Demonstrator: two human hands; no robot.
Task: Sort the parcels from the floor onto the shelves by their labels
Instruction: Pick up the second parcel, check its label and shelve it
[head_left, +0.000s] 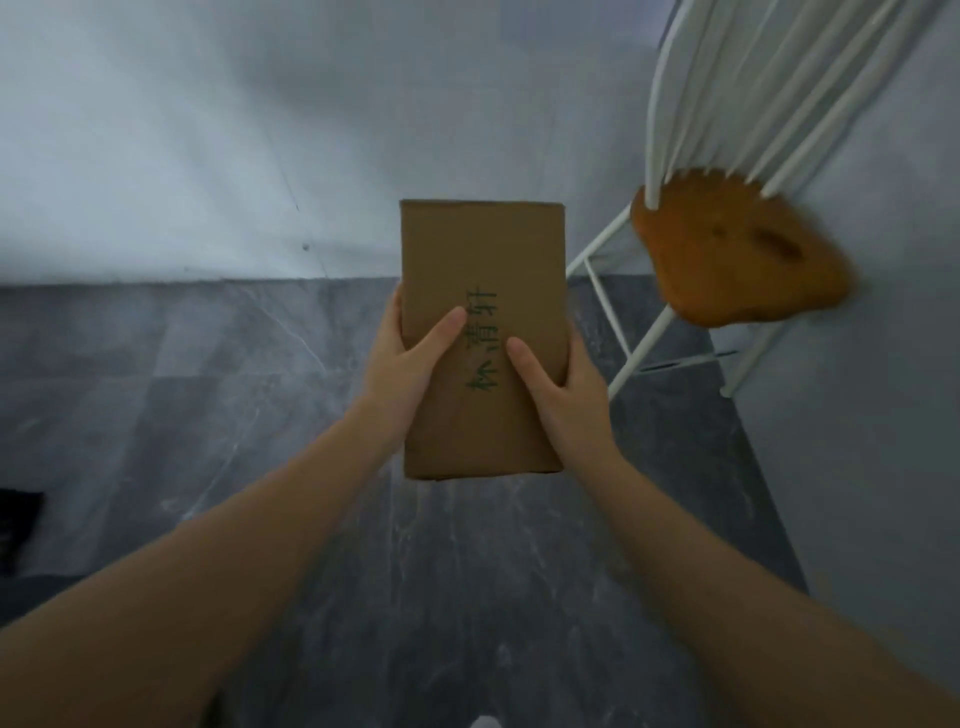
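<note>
Cardboard parcel (483, 291) between both hands, chair (737, 260) near.

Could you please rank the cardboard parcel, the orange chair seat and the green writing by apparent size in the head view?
1. cardboard parcel, nearer the camera
2. orange chair seat
3. green writing

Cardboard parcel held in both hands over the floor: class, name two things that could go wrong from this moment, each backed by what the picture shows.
1. The green handwriting runs sideways on the cardboard parcel and both thumbs lie beside it, so the label might be misread and the parcel shelved wrongly.
2. The white chair stands close to the right; a swing that way could knock the parcel from the left hand and right hand.
</note>
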